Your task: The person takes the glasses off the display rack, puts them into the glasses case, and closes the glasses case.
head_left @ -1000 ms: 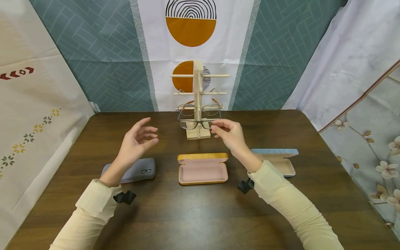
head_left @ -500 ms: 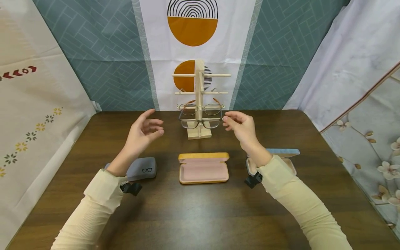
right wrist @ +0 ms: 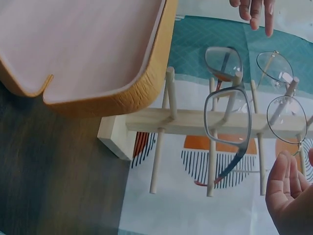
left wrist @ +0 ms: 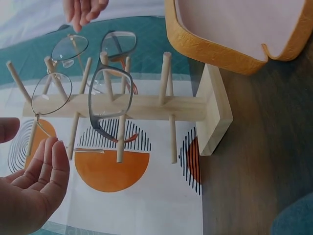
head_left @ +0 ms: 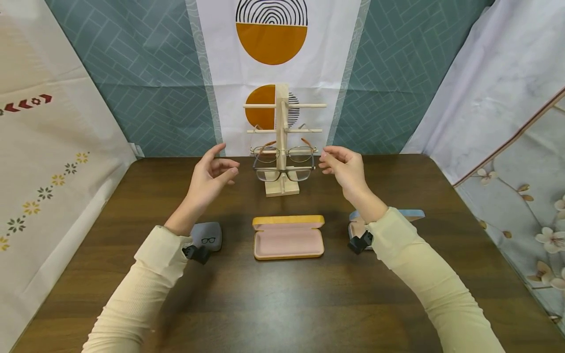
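Thin gold-rimmed glasses [head_left: 300,154] hang on a wooden stand [head_left: 282,117]. Below them on the same stand are grey-framed glasses [head_left: 298,174]. My left hand [head_left: 214,171] hovers left of both pairs, fingers loosely bent and thumb apart, holding nothing. To the right, my right hand [head_left: 346,169] is close to the end of the thin-rimmed pair; the right wrist view shows its fingertips [right wrist: 281,166] near the hinge, with a gap to the thumb. The left wrist view shows the left fingers [left wrist: 59,161] just under the thin-rimmed glasses [left wrist: 51,93].
An open yellow case [head_left: 288,221] with pink lining lies before the stand. At left is a closed grey-blue case [head_left: 213,230], partly behind my forearm. A blue case [head_left: 410,214] stands open at right, partly covered by my right arm. The stand has bare upper pegs [head_left: 309,106].
My right hand has left the end of the grey-framed glasses and moved right and up. My left hand has come right and up towards the stand. The glasses stay on it.
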A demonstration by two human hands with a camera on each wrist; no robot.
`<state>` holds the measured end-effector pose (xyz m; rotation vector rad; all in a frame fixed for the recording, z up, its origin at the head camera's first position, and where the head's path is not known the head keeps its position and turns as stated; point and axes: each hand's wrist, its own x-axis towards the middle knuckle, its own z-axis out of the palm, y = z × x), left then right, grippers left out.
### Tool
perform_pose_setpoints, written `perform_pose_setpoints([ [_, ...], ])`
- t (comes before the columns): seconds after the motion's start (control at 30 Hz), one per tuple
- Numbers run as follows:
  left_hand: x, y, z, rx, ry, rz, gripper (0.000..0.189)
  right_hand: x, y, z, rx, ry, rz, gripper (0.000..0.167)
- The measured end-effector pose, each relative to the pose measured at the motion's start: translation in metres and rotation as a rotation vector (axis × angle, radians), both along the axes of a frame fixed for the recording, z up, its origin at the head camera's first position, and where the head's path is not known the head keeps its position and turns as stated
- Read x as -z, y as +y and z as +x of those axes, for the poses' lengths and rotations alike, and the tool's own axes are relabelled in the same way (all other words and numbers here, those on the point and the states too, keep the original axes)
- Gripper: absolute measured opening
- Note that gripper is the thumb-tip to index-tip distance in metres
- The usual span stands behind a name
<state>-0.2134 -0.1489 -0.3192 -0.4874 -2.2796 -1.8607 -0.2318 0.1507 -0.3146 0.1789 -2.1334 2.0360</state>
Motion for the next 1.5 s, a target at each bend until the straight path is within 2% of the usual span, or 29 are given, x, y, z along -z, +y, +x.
perform_pose_setpoints([
  [0.37, -0.002, 0.01, -0.015, -0.009, -0.025, 0.027, 0.058, -0.003, -0.002, -0.007, -0.009, -0.028, -0.037, 0.029],
  [0.73, -0.009, 0.018, -0.027, -0.014, -0.156, 0.104, 0.051, -0.005, -0.003, -0.013, -0.029, -0.048, -0.024, 0.03],
  [1.2, -0.011, 0.032, -0.039, -0.014, -0.15, 0.157, 0.045, -0.009, -0.007, -0.017, -0.033, -0.062, -0.025, 0.03],
  [1.5, -0.014, 0.038, -0.042, 0.024, -0.198, 0.205, 0.044, -0.012, -0.009, -0.018, -0.052, -0.048, -0.026, 0.03],
])
